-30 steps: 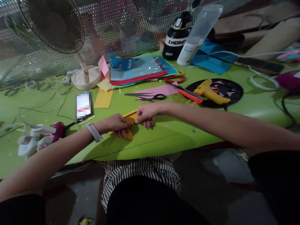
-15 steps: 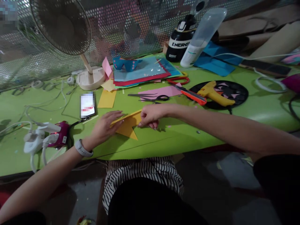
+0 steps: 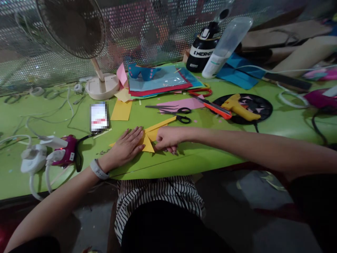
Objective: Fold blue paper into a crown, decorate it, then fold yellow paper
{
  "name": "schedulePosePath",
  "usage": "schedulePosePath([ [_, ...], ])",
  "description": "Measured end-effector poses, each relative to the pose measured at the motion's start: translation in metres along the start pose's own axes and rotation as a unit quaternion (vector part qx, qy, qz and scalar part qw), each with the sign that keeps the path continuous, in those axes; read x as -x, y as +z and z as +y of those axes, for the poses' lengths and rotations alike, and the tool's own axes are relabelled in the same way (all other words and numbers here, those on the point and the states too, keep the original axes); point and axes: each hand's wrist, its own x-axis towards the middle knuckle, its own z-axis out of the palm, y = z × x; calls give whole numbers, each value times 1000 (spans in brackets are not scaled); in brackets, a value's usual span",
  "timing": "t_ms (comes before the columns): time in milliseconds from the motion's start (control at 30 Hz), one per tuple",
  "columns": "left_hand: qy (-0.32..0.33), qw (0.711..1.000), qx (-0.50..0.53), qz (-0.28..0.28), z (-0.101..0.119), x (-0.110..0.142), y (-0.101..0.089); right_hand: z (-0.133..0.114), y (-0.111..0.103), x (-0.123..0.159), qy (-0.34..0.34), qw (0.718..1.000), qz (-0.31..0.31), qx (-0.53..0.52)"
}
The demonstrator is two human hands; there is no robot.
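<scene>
A folded piece of yellow paper (image 3: 147, 143) lies on the green tabletop, with a pointed flap toward me and a narrow folded strip running up to the right. My left hand (image 3: 128, 144) is spread flat on its left part, fingers stretched out. My right hand (image 3: 168, 137) is closed at the paper's right part, thumb and curled fingers at its edge; the inside of the fist is hidden. Just beyond are black-handled scissors (image 3: 184, 119) and tweezers (image 3: 162, 106), the tweezers partly over a pink paper strip (image 3: 195, 103).
Farther back are an orange utility knife (image 3: 221, 111), a yellow glue gun (image 3: 240, 108) on a black round mat, red-handled scissors (image 3: 201, 92), stacked coloured sheets (image 3: 163, 84) and a black bottle (image 3: 201, 52). At left stand a phone (image 3: 99, 116), a plugged-in power strip (image 3: 65, 151) and a fan (image 3: 102, 86).
My left hand has gone from tilted along the raised fold to flat on the paper. The paper's fold is pressed lower, and the narrow strip shows beyond my right hand, which stays closed.
</scene>
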Motion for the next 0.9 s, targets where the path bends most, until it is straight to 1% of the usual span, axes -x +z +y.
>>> schedulePosePath([
  [33, 0, 1000, 4, -3, 1, 0, -1, 0, 4, 1, -15, 999, 37, -3],
  [100, -3, 1000, 12, -7, 2, 0, -3, 1, 12, 4, -61, 988, 137, 18],
  [167, -7, 1000, 18, -11, 4, -1, -6, 3, 20, 6, -112, 965, 232, 49],
  [200, -8, 1000, 21, -12, 4, -1, -6, 5, 24, 6, -134, 954, 263, 54],
  [333, -1, 999, 34, -7, 4, -1, -6, 16, 36, 2, -226, 922, 313, 30],
  [400, 4, 999, 38, 3, 3, 0, -4, 22, 39, -2, -283, 902, 323, 43],
  [467, 8, 999, 38, 11, 1, 1, -1, 25, 39, -5, -314, 890, 327, 48],
  [533, 12, 999, 37, 13, -1, 2, 0, 25, 38, -7, -306, 893, 328, 43],
  [667, 21, 999, 41, 16, -3, 2, 2, 15, 35, -10, -235, 909, 341, 56],
  [767, 16, 999, 48, 17, -5, 2, 3, 7, 35, -11, -195, 910, 361, 64],
  [900, 22, 996, 84, 19, -6, 4, -2, 2, 36, -10, -156, 914, 366, 78],
])
